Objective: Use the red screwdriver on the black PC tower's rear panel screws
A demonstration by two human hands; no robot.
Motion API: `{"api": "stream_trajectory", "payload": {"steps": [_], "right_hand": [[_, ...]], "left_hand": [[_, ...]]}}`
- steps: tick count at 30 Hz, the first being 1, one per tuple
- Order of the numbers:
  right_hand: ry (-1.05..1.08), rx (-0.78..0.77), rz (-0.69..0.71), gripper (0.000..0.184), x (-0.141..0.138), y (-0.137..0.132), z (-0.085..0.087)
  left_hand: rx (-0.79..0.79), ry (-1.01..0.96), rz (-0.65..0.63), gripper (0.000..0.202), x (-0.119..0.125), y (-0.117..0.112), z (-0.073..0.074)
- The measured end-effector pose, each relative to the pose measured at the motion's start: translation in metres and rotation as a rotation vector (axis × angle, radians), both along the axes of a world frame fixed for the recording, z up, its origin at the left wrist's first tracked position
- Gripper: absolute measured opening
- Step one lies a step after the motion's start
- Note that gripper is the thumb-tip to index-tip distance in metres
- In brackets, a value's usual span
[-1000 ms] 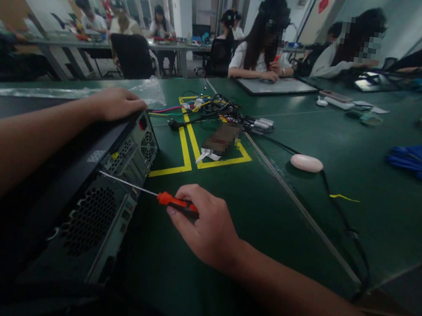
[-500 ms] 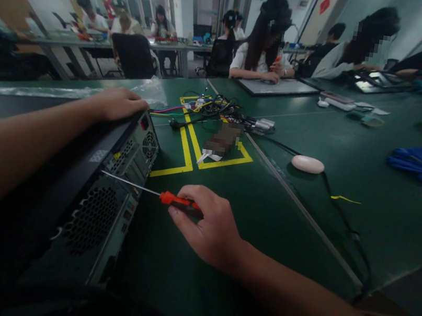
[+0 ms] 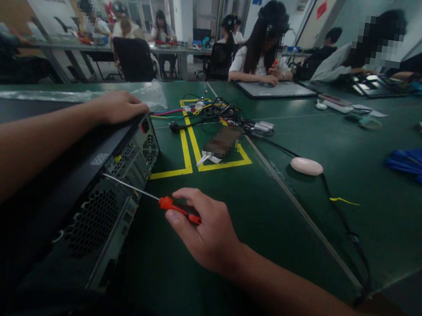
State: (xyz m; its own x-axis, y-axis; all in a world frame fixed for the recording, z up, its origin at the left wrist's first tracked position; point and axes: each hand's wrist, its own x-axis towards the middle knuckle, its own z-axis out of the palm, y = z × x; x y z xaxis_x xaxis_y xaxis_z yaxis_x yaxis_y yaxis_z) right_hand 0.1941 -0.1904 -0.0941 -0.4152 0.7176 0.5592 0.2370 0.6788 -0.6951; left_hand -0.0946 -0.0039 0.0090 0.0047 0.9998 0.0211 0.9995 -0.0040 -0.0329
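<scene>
A black desktop computer case (image 3: 55,166) lies at the left, its grey back panel with vents and ports turned toward the right. My left hand (image 3: 119,107) rests flat over the case's far top edge, fingers stretched out. In my right hand (image 3: 204,225) is an orange and black screwdriver (image 3: 166,203), its handle between thumb and fingers. The metal shaft points left, and its tip meets the upper edge of the back panel, above the honeycomb vent. Whether a screw sits under the tip is too small to tell.
Tangled cables (image 3: 221,111) lie behind the case, beside a dark phone-like object (image 3: 223,141) within yellow tape. A pale oval object (image 3: 307,166), a black cord (image 3: 339,214) and a blue bundle (image 3: 421,167) lie to the right. A co-worker (image 3: 262,49) sits across the green table.
My right index finger has lifted a little from the screwdriver handle, which shows more orange. The tip stays at the panel edge. My left hand keeps its place; the view has shifted slightly.
</scene>
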Motion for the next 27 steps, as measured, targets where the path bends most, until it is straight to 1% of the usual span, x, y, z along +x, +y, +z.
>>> {"api": "stream_trajectory", "payload": {"steps": [3,6,10,16,21,27], "right_hand": [[-0.018,-0.041,0.007,0.032,-0.0008,-0.0017,-0.0016],[-0.023,-0.048,0.004,0.024,-0.0013,-0.0008,-0.005],[-0.044,-0.008,0.009,0.016,-0.0011,0.0023,-0.0076],[-0.031,0.008,0.012,0.012,-0.0001,0.0031,-0.0045],[-0.043,0.013,0.003,0.012,0.001,0.0024,-0.0053],[-0.046,-0.003,0.003,0.012,0.0005,0.0025,-0.0043]], "left_hand": [[-0.009,0.004,-0.006,0.074,0.0035,-0.0025,0.0017],[-0.025,-0.005,-0.012,0.074,0.0045,-0.0022,0.0014],[-0.019,-0.048,0.017,0.075,0.0023,0.0008,-0.0002],[-0.022,-0.028,-0.019,0.073,0.0019,-0.0001,0.0004],[-0.025,-0.043,-0.008,0.072,0.0029,-0.0015,0.0009],[-0.011,-0.035,-0.027,0.071,0.0024,-0.001,0.0005]]}}
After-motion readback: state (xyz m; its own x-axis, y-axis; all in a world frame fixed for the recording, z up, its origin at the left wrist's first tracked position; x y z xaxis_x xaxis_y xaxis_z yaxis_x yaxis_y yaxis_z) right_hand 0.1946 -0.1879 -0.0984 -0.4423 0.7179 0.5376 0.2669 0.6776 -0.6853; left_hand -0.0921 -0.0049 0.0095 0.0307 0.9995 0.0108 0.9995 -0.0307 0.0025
